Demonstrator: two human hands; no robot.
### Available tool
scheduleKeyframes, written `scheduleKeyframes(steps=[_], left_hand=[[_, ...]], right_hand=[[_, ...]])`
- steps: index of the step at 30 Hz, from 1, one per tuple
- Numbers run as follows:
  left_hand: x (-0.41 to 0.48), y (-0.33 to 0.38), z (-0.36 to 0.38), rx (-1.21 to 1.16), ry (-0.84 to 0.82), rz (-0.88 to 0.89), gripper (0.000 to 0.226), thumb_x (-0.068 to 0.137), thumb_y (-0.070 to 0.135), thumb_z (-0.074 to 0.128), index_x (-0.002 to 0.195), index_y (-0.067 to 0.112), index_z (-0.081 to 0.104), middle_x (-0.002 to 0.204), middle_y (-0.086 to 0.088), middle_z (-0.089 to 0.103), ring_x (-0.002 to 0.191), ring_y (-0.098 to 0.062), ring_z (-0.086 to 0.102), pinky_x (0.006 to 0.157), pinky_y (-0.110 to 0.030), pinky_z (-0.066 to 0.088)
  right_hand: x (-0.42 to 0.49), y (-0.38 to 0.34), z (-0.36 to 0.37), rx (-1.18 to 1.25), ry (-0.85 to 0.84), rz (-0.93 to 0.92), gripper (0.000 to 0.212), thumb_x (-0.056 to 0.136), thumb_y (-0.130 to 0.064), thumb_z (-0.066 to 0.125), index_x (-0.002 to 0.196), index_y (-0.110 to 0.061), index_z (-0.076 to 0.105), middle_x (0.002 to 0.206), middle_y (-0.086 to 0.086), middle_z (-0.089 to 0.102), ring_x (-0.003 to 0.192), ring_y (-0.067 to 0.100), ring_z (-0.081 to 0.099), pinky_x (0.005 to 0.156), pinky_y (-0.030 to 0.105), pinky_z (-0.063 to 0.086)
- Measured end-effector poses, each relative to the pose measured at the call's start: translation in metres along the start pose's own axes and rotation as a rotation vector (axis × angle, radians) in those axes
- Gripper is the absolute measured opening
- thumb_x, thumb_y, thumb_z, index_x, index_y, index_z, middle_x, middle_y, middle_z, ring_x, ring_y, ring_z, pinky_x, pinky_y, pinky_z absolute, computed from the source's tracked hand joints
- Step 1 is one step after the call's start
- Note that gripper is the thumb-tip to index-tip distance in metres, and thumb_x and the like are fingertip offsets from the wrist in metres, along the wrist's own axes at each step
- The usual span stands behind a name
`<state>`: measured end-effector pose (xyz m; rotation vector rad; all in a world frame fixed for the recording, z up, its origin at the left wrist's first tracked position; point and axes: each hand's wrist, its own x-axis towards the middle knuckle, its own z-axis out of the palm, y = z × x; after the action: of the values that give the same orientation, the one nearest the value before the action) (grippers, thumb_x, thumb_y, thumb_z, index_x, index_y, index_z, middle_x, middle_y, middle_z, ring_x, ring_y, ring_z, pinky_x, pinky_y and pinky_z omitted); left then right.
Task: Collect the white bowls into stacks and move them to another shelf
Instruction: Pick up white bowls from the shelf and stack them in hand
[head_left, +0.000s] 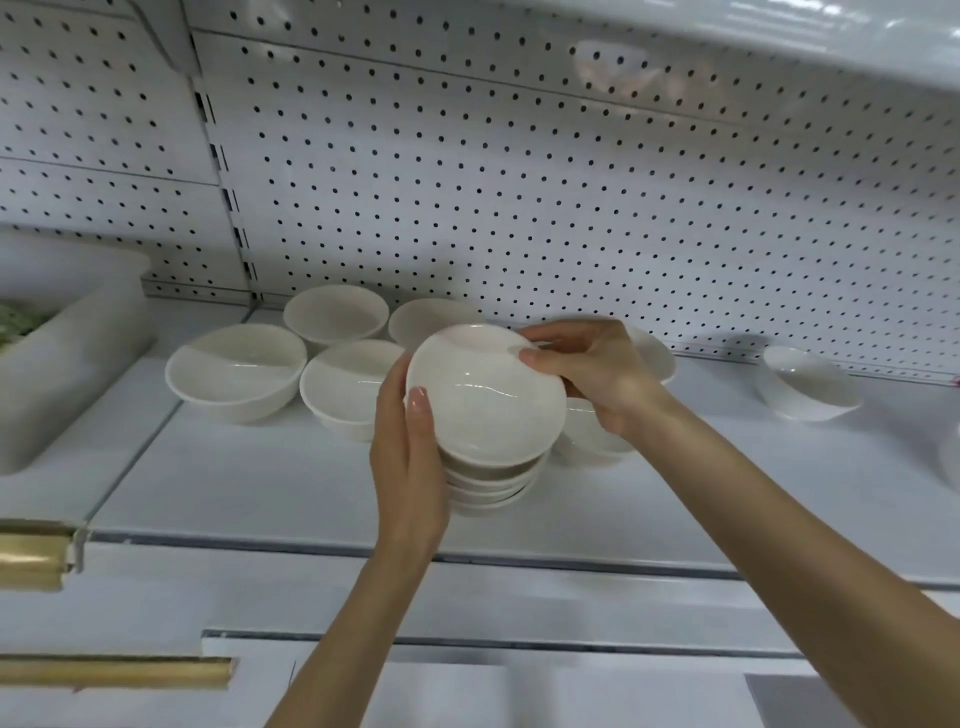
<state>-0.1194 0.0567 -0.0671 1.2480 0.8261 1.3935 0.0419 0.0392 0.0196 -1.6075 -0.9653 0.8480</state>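
Here, at the far left, we see a boxy white plastic bin (62, 364) on the shelf (260, 483), a flat sheet of white metal. Behind it rises a back panel (519, 182) dotted with small round holes. Next come loose bowls, smooth, glossy and round: a wide bowl (236, 371), a back bowl (335, 317) behind it, and a middle bowl (348, 384) just beside the left hand (408, 457). That hand grips the stack of bowls (485, 395) from its left side, thumb hooked over the top rim; its fingers are hidden behind the stack. The stack, several nested white bowls, tilts toward us over the middle of the shelf; we cannot tell whether its base touches the shelf. The right hand (592, 374) clamps the top rim from the right, thumb on the rim and fingers (558, 332) curled over the far edge. Under that wrist sits a low bowl (587, 431). Well apart at the right, a tilted bowl (808, 384) leans on its side.
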Motion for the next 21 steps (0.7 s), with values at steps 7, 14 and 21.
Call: scheduleKeyframes(steps=[7, 14, 21], left_hand=[[0.002, -0.007, 0.003, -0.086, -0.023, -0.034, 0.06, 0.085, 0.062, 0.032, 0.134, 0.032, 0.049, 0.123, 0.024, 0.059, 0.115, 0.006, 0.054, 0.091, -0.011, 0.044], [0.001, -0.005, 0.008, -0.095, 0.01, -0.072, 0.033, 0.091, 0.049, 0.031, 0.114, 0.044, 0.053, 0.114, 0.022, 0.062, 0.106, 0.006, 0.059, 0.086, -0.013, 0.047], [0.001, -0.007, 0.013, -0.137, 0.077, -0.076, 0.035, 0.088, 0.054, 0.037, 0.114, 0.039, 0.056, 0.113, 0.016, 0.064, 0.106, -0.002, 0.061, 0.087, -0.021, 0.05]], right_hand=[[-0.004, 0.005, 0.004, -0.017, 0.053, -0.019, 0.021, 0.079, -0.003, 0.074, 0.074, -0.023, 0.068, 0.07, -0.005, 0.069, 0.057, 0.004, 0.063, 0.057, 0.019, 0.052], [-0.01, 0.017, 0.001, -0.061, 0.059, -0.132, 0.017, 0.082, -0.006, 0.073, 0.079, -0.023, 0.072, 0.068, -0.012, 0.072, 0.061, -0.001, 0.064, 0.057, 0.011, 0.048], [-0.016, 0.032, 0.007, -0.043, 0.029, -0.149, 0.019, 0.085, -0.013, 0.07, 0.089, -0.031, 0.074, 0.088, -0.012, 0.075, 0.082, 0.0, 0.067, 0.076, 0.014, 0.05]])
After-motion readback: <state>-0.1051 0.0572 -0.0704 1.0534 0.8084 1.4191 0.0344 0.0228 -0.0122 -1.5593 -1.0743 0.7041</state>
